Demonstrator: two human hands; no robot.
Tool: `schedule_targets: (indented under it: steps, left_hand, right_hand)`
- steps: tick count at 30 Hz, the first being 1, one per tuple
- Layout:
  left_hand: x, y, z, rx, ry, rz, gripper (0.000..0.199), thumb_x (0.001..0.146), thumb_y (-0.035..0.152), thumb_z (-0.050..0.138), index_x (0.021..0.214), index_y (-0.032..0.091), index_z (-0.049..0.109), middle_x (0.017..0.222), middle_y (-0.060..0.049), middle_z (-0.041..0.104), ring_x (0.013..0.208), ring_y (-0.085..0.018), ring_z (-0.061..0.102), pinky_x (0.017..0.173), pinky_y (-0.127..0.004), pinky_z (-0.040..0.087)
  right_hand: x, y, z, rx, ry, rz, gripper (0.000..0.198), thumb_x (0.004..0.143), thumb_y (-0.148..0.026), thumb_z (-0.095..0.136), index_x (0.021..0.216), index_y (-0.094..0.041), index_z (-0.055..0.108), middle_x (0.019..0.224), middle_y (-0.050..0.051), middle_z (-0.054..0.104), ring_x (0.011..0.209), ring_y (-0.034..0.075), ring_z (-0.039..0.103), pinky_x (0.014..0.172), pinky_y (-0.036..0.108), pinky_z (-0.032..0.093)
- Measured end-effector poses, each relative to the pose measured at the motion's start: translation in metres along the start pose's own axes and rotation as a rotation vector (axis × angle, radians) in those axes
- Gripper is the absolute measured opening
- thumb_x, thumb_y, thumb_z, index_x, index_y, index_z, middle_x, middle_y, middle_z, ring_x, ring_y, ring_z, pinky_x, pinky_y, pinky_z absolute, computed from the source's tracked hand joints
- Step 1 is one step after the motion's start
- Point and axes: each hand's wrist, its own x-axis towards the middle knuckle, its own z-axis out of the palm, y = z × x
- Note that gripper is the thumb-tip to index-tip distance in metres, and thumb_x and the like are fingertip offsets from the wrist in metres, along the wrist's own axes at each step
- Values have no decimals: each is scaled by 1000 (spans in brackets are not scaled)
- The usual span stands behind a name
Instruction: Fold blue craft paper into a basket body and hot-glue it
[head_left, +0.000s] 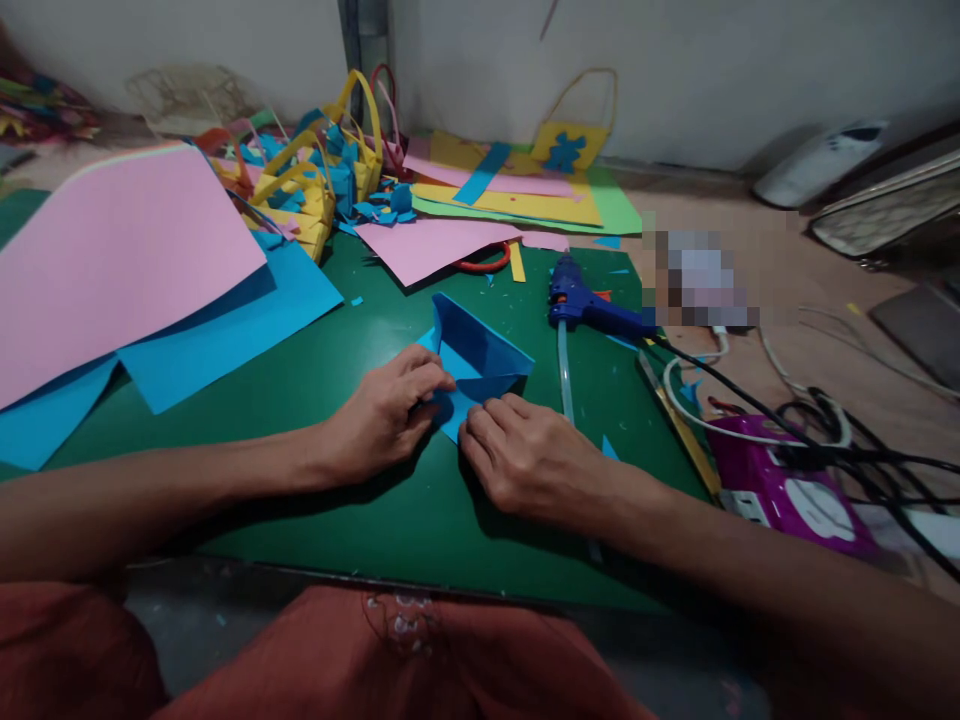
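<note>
A blue folded paper box (480,345) sits on the green board, its far walls standing up and its near flap lying low. My left hand (390,410) pinches the paper at the box's left near corner, fingers closed. Curled over the near flap, my right hand (525,450) presses on the paper with its fingertips together. The fingers hide part of the near side. Just right of the box lies a blue hot glue gun (581,300) with a clear glue stick (564,370) under it.
Pink sheets (142,260) and blue sheets (232,320) lie at left. Yellow paper baskets (315,200) stand behind. Red-handled scissors (487,262) sit partly under pink paper (427,250). At right are a purple power strip (787,490) and tangled cables (832,430).
</note>
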Motion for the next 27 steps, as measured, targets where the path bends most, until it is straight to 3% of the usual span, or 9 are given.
schedule_targets:
  steps: [4, 9, 13, 16, 19, 23, 27]
  left_hand:
    - [-7, -6, 0, 87, -19, 88, 15, 85, 7, 44, 81, 12, 58, 90, -7, 55, 82, -12, 55, 70, -22, 47]
    - [-13, -6, -6, 273, -189, 156, 29, 91, 14, 36, 81, 14, 62, 96, -9, 58, 82, -16, 52, 68, -27, 47]
    - [-12, -2, -11, 403, -179, 236, 26, 89, 14, 41, 76, 13, 63, 102, -13, 58, 86, -20, 49, 71, -32, 47]
    - [-10, -1, -10, 442, -222, 328, 26, 89, 15, 41, 75, 12, 62, 101, -13, 59, 87, -21, 48, 76, -35, 46]
    - [-9, -3, -8, 401, -270, 336, 27, 92, 19, 39, 79, 12, 62, 90, -9, 61, 82, -19, 49, 75, -34, 46]
    - [-10, -7, -7, 350, -242, 354, 28, 92, 18, 37, 80, 13, 62, 87, -8, 62, 82, -19, 50, 72, -32, 46]
    - [-9, -8, -6, 333, -216, 346, 28, 92, 20, 38, 80, 13, 62, 81, -8, 62, 78, -18, 50, 69, -31, 45]
  right_hand:
    - [1, -1, 1, 16, 7, 10, 20, 82, -7, 42, 74, -12, 60, 64, 6, 56, 58, 17, 48, 53, 32, 31]
    - [-2, -2, 2, 119, 28, 143, 23, 84, -7, 40, 76, -11, 61, 70, 8, 59, 65, 18, 50, 58, 31, 35]
    - [-4, -2, 4, 140, 33, 171, 22, 85, -7, 41, 75, -11, 61, 70, 9, 60, 69, 19, 52, 60, 31, 36]
    - [-5, -3, 5, 93, 39, 139, 20, 84, -8, 43, 75, -11, 60, 69, 8, 59, 67, 18, 52, 58, 31, 36]
    - [-5, -2, 4, 40, 29, 65, 21, 85, -8, 40, 78, -10, 60, 68, 8, 58, 64, 17, 50, 57, 31, 36]
    - [-2, 0, 0, -25, -3, -27, 22, 85, -8, 38, 81, -9, 60, 68, 8, 58, 61, 16, 49, 53, 30, 34]
    - [0, -1, 0, -34, -16, -28, 20, 85, -10, 40, 83, -9, 60, 69, 8, 59, 60, 17, 49, 51, 30, 33]
